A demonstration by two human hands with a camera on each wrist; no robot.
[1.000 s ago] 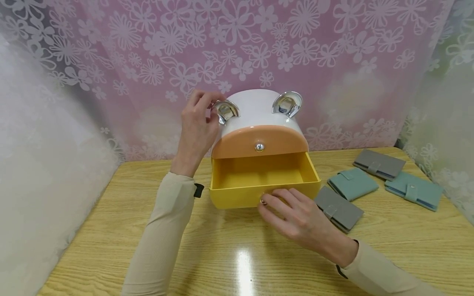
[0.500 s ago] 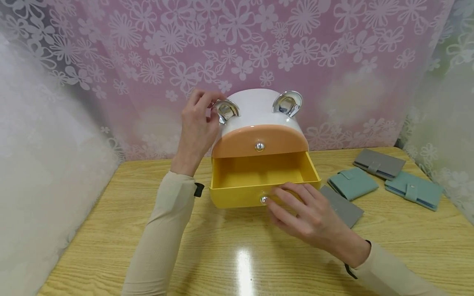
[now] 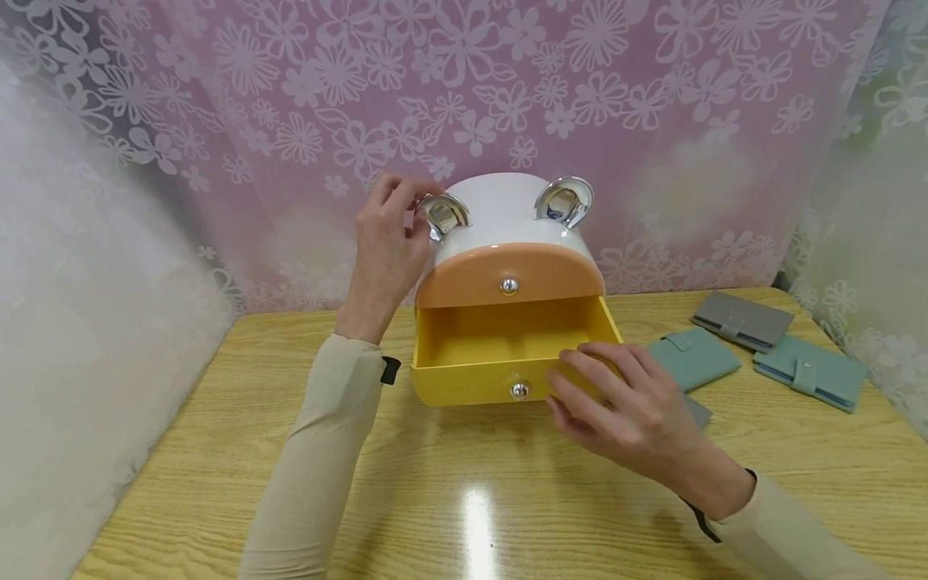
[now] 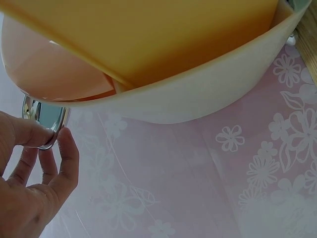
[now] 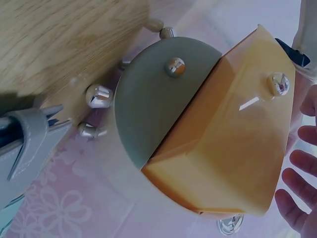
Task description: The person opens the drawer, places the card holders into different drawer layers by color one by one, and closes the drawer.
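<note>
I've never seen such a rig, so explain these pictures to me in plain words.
No machine works here, only a person's bare left hand and right hand. The wide picture comes from a camera worn on the head, looking forward and down; the other two come from cameras on the wrists. On the wooden table stands a small cabinet, its yellow drawer open. The left hand grips one silvery ear of the cabinet. The right hand holds nothing; it is near the drawer's front, clear of its knob. Two teal wallets and two grey wallets lie rightward.
</note>
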